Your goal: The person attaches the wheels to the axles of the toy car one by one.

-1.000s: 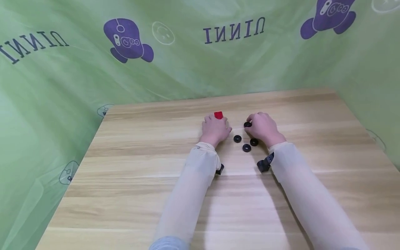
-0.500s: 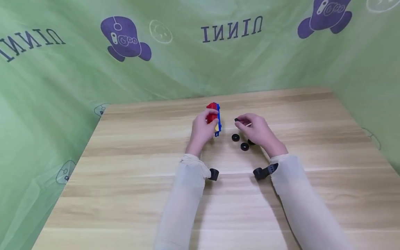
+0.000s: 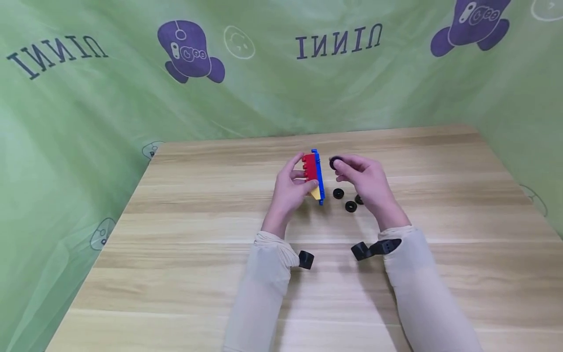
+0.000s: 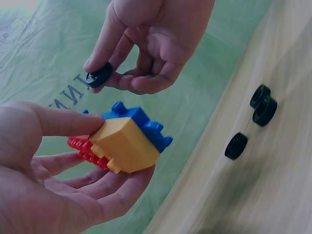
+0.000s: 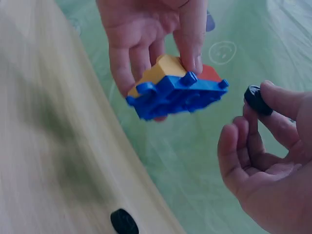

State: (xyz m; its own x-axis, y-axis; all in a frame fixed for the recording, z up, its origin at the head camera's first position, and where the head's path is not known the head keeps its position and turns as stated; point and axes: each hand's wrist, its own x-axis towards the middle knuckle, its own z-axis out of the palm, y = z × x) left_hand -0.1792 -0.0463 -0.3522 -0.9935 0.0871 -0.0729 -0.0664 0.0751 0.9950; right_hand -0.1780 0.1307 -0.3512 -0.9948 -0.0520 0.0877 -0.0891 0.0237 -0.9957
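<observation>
Since a second ago we have lifted the red, yellow and blue brick block [image 3: 313, 176] off the wooden table [image 3: 184, 254], our left hand [image 3: 288, 188] gripping it on edge, while our right hand [image 3: 367, 181] pinches a black wheel [image 3: 335, 162] just beside it, apparently for fitting, three more wheels [image 3: 350, 206] lying below.

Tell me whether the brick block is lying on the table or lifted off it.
Lifted off. The left hand holds the brick block in the air, clear of the table, blue plate facing the right hand.
</observation>
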